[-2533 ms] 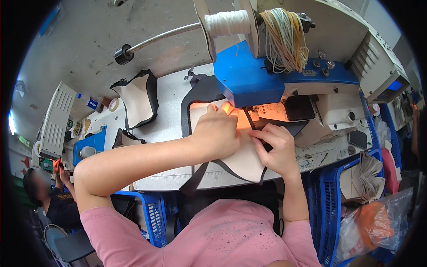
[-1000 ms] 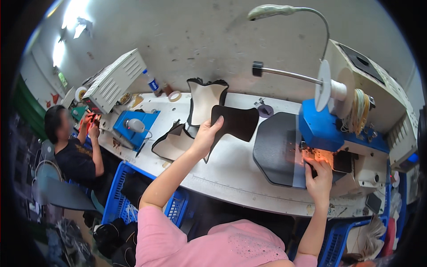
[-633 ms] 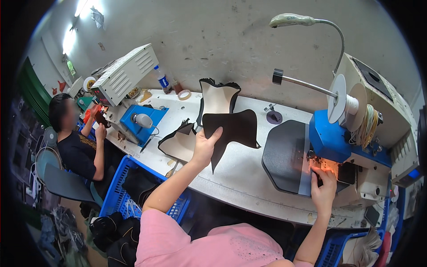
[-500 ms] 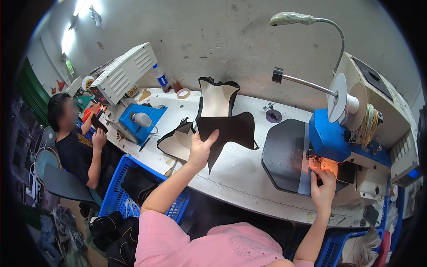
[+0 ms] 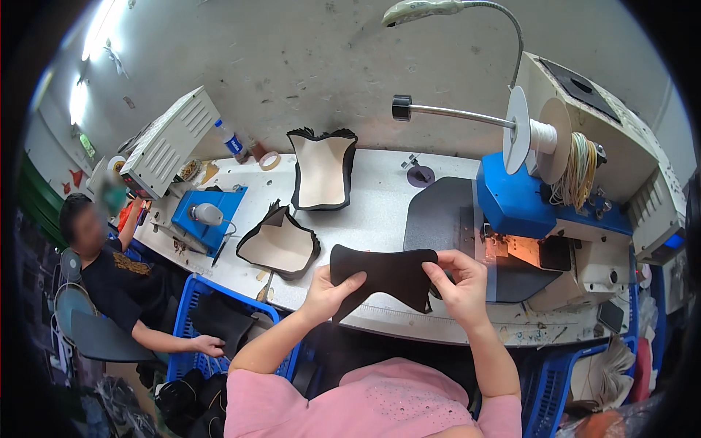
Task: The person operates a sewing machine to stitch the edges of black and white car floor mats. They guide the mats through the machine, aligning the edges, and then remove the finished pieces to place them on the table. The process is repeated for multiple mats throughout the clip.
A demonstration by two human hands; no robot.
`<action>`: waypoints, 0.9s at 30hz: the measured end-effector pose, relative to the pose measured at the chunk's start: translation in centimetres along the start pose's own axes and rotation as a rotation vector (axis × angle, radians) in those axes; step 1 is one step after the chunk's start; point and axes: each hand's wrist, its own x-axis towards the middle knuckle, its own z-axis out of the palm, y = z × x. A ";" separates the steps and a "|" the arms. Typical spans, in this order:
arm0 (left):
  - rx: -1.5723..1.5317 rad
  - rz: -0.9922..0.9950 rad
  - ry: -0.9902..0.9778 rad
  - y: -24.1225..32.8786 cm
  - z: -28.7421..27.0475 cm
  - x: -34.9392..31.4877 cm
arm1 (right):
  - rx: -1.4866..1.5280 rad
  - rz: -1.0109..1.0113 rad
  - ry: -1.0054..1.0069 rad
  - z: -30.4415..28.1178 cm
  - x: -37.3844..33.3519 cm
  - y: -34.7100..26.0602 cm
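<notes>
A dark, curved cut piece of sheet material is stretched between my two hands above the front edge of the worktable. My left hand pinches its left end with the thumb on top. At the opposite end, my right hand grips the upper right corner between thumb and fingers. Beyond my left hand lies a stack of similar pieces, pale side up with dark edges. A second, taller stack sits behind it near the wall. To the right is a blue-headed machine with an orange glow below its head.
A black plate extends left from the machine. Thread spools and a bendy lamp are above. A co-worker's hand is at a blue basket on the left. Another blue basket stands at lower right.
My right hand has left the machine's glowing area and taken hold of the dark piece. My left hand has brought the piece nearer to me. The co-worker's arm has reached to the basket.
</notes>
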 end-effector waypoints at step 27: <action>1.321 0.090 0.439 -12.5 -16.5 -1.2 | -0.356 0.006 -0.066 -6.2 -1.5 0.3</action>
